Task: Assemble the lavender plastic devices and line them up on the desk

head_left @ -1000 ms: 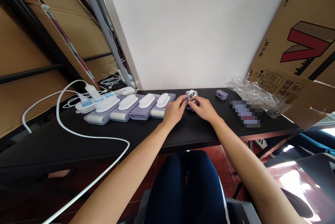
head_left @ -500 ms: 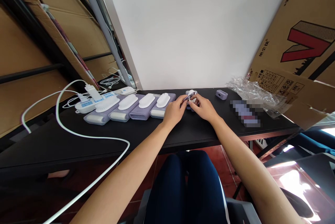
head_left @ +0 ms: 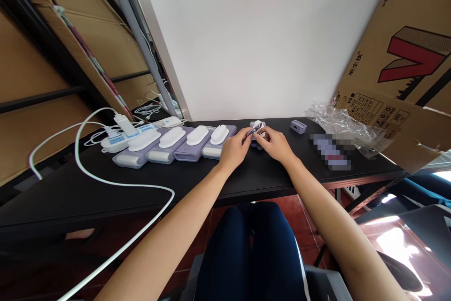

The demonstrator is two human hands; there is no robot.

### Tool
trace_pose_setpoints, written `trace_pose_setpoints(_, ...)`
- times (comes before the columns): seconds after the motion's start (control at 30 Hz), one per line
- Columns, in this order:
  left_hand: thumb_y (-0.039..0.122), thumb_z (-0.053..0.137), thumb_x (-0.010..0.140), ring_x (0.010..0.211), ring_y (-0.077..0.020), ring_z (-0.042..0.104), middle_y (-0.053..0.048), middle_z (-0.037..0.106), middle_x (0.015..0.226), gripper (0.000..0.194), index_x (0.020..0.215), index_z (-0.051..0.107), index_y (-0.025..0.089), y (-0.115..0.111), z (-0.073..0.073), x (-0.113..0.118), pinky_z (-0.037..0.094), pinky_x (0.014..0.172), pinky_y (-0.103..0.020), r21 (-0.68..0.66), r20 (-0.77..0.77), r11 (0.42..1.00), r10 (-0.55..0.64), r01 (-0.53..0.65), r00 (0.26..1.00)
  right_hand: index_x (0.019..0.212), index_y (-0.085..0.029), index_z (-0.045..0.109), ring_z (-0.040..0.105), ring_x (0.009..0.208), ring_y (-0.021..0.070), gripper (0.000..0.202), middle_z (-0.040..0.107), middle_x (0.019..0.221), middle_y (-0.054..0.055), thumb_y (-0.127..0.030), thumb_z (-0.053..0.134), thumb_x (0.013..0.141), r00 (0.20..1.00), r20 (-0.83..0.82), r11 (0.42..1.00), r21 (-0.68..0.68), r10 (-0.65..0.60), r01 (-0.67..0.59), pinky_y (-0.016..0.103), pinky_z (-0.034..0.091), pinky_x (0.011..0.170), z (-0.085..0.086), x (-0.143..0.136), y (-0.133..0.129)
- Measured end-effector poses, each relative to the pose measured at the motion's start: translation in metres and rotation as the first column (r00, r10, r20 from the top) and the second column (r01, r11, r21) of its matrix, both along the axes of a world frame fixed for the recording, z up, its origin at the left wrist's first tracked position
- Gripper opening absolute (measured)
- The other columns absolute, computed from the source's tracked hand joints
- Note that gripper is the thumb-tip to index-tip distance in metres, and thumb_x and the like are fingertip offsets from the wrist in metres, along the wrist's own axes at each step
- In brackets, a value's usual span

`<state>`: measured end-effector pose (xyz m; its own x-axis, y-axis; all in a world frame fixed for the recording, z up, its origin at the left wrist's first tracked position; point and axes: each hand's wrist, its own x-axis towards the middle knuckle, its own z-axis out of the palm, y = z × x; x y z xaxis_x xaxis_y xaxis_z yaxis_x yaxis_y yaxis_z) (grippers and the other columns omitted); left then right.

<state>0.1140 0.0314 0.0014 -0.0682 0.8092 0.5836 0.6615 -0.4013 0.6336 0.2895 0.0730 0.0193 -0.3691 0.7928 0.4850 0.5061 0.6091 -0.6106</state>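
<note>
My left hand (head_left: pixel 235 151) and my right hand (head_left: pixel 276 145) meet over the table's back half, fingers closed in pinches. Between the fingertips is a small shiny, crinkled silvery-and-dark piece (head_left: pixel 258 128), held from both sides; its kind is too small to make out. Right beneath and behind it sits a purple-and-white item (head_left: pixel 259 122), mostly covered by my fingers. Left of my left hand lies a row of several purple padded pouches, each with a white oval piece on top, the nearest white piece (head_left: pixel 219 135) being close to my knuckles.
A small purple case (head_left: pixel 298 127) stands right of my hands, near a blurred-out purple flat item (head_left: pixel 330 151). Clear plastic wrap (head_left: pixel 347 125) lies before a large cardboard box (head_left: pixel 405 71). At left are a power strip (head_left: pixel 118 141) and a looping white cable (head_left: pixel 123 183).
My hands stay in nearly the same place. The shiny piece between my fingertips has shifted and turned slightly.
</note>
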Motion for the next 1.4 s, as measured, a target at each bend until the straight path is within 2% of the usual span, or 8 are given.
trace_pose_setpoints(0.4, 0.032, 0.053, 0.100, 0.092, -0.0199, 0.074, -0.001, 0.079, 0.106, 0.030, 0.126, 0.068, 0.030, 0.0020, -0.0022, -0.0010, 0.053, 0.079, -0.029, -0.017, 0.013, 1.000, -0.013, 0.013, 1.000, 0.105, -0.026, 0.070, 0.063, 0.075, 0.0181, 0.033, 0.072, 0.087, 0.001, -0.055, 0.055, 0.097, 0.996, 0.076, 0.999, 0.020, -0.049, 0.047, 0.028, 0.036, 0.066, 0.0010, 0.0015, 0.0009)
trace_pose_setpoints(0.8, 0.034, 0.054, 0.100, 0.091, -0.0218, 0.075, -0.003, 0.080, 0.100, 0.030, 0.126, 0.068, 0.027, 0.0039, -0.0033, -0.0007, 0.054, 0.079, -0.031, -0.055, 0.041, 0.998, -0.035, 0.037, 0.999, 0.097, -0.026, 0.067, 0.063, 0.077, 0.0199, 0.030, 0.071, 0.089, 0.003, -0.055, 0.057, 0.096, 0.991, 0.073, 0.994, 0.002, -0.112, 0.113, 0.028, 0.036, 0.066, 0.0018, -0.0004, 0.0007)
trace_pose_setpoints(1.0, 0.036, 0.052, 0.100, 0.084, -0.0186, 0.075, -0.001, 0.079, 0.098, 0.030, 0.124, 0.068, 0.027, 0.0038, -0.0028, 0.0001, 0.054, 0.076, -0.028, -0.069, 0.082, 0.994, -0.075, 0.080, 0.994, 0.092, -0.025, 0.061, 0.062, 0.084, 0.0203, 0.026, 0.067, 0.102, 0.004, -0.050, 0.061, 0.090, 0.991, -0.003, 0.987, 0.089, -0.135, 0.135, 0.029, 0.041, 0.071, 0.0004, -0.0006, 0.0007)
trace_pose_setpoints(1.1, 0.039, 0.053, 0.100, 0.083, -0.0188, 0.075, 0.000, 0.078, 0.092, 0.030, 0.123, 0.069, 0.027, 0.0030, -0.0017, 0.0001, 0.054, 0.075, -0.027, -0.081, 0.096, 0.991, -0.100, 0.107, 0.990, 0.097, -0.027, 0.056, 0.060, 0.075, 0.0191, 0.025, 0.066, 0.089, 0.000, -0.049, 0.062, 0.088, 0.995, -0.043, 0.996, 0.034, -0.086, 0.087, 0.029, 0.039, 0.067, 0.0006, 0.0000, 0.0003)
trace_pose_setpoints(1.23, 0.041, 0.052, 0.100, 0.081, -0.0184, 0.074, 0.000, 0.077, 0.089, 0.032, 0.124, 0.069, 0.026, 0.0017, 0.0001, -0.0005, 0.054, 0.074, -0.027, -0.094, 0.114, 0.986, -0.126, 0.137, 0.985, 0.098, -0.028, 0.052, 0.055, 0.063, 0.0184, 0.029, 0.057, 0.069, -0.006, -0.051, 0.063, 0.086, 0.995, -0.071, 0.998, -0.010, -0.069, 0.068, 0.029, 0.037, 0.064, 0.0006, 0.0005, 0.0006)
trace_pose_setpoints(1.3, 0.040, 0.051, 0.101, 0.080, -0.0180, 0.074, 0.001, 0.076, 0.082, 0.034, 0.127, 0.068, 0.026, 0.0012, 0.0008, -0.0006, 0.053, 0.075, -0.027, -0.095, 0.093, 0.987, -0.118, 0.127, 0.989, 0.098, -0.028, 0.051, 0.055, 0.062, 0.0185, 0.029, 0.056, 0.066, -0.006, -0.052, 0.063, 0.086, 0.994, -0.080, 0.997, -0.011, -0.072, 0.071, 0.029, 0.037, 0.064, 0.0001, 0.0005, 0.0016)
trace_pose_setpoints(1.4, 0.040, 0.049, 0.101, 0.079, -0.0177, 0.073, 0.002, 0.074, 0.076, 0.035, 0.129, 0.067, 0.026, 0.0015, 0.0006, -0.0005, 0.052, 0.077, -0.027, -0.087, 0.054, 0.990, -0.104, 0.109, 0.993, 0.098, -0.028, 0.049, 0.057, 0.064, 0.0180, 0.031, 0.061, 0.074, -0.005, -0.053, 0.063, 0.085, 0.992, -0.099, 0.997, -0.009, -0.083, 0.082, 0.028, 0.038, 0.065, -0.0009, 0.0002, 0.0029)
